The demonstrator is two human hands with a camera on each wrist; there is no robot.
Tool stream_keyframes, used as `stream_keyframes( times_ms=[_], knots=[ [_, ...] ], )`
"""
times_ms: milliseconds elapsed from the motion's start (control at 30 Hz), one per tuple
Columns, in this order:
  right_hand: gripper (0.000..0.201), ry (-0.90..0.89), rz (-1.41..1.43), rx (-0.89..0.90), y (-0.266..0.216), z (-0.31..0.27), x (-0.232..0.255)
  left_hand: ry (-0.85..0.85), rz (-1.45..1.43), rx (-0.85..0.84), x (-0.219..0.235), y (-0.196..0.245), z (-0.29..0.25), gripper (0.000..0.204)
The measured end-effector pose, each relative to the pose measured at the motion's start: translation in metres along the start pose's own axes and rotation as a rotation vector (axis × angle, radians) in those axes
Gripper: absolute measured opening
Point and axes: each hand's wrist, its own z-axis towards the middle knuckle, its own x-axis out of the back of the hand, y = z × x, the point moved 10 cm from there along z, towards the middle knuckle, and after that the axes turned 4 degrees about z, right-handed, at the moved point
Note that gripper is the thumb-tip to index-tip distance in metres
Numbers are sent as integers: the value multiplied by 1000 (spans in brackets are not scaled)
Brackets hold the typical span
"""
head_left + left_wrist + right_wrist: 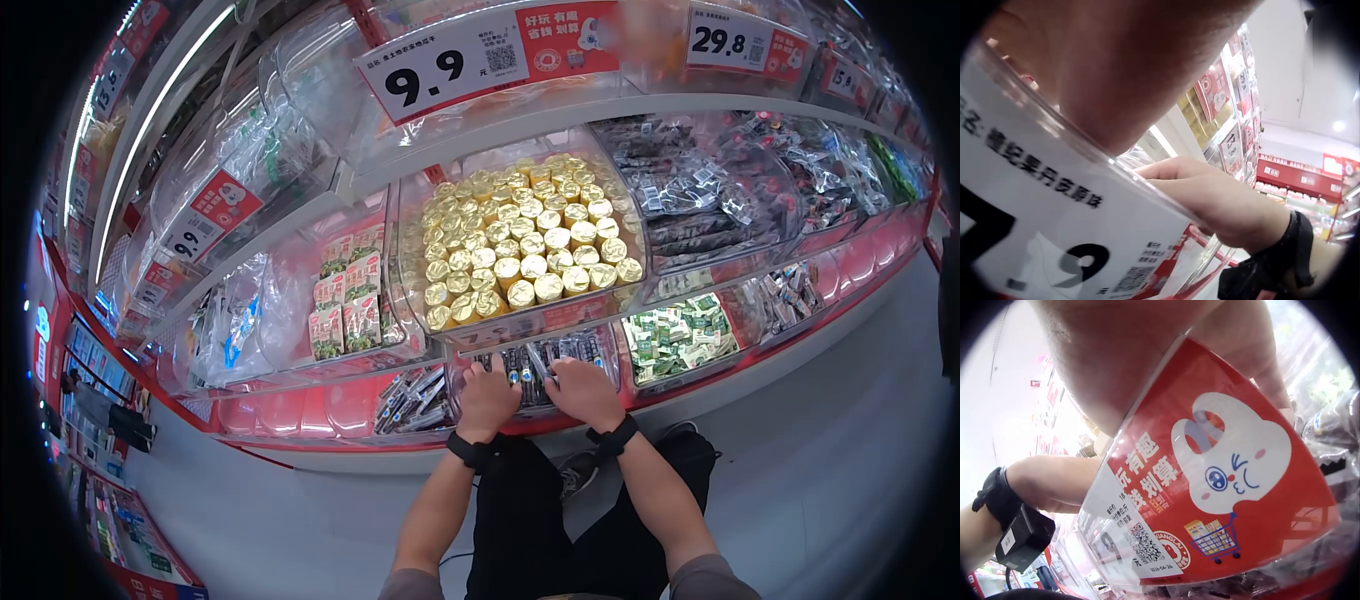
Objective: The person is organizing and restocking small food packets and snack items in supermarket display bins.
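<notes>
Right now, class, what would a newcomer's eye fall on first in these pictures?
The bin of gold sweets at the shelf's middle stands out, below the big 9.9 price tag. Beneath it, the left hand and right hand reach side by side into a lower bin of dark packets.

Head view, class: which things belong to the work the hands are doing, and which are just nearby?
In hand:
left hand
right hand
bin of dark packets
its price label

Nearby only:
gold-wrapped sweets
green packets
9.9 sign

Red shop shelves (300, 205), grey floor (820, 460)
</notes>
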Motion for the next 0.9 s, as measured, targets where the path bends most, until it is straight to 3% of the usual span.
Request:
stream_keyframes(
  times_ms=[333, 433, 667, 767, 900],
  knots=[
    [23, -129, 11, -48, 3, 3, -12, -15, 167, -31, 5, 17, 6, 62],
    [23, -137, 75, 14, -6, 4, -7, -11, 194, -64, 2, 20, 5, 63],
    [24, -123, 63, 47, -1, 2, -14, 139, 26, -110, -5, 17, 11, 64],
    [26, -154, 20, 1, 1, 2, -15, 36, -14, -31, -11, 17, 12, 58],
    [29, -167, 13, -40, 5, 4, -19, 123, -30, -81, -20, 10, 21, 58]
  ],
)
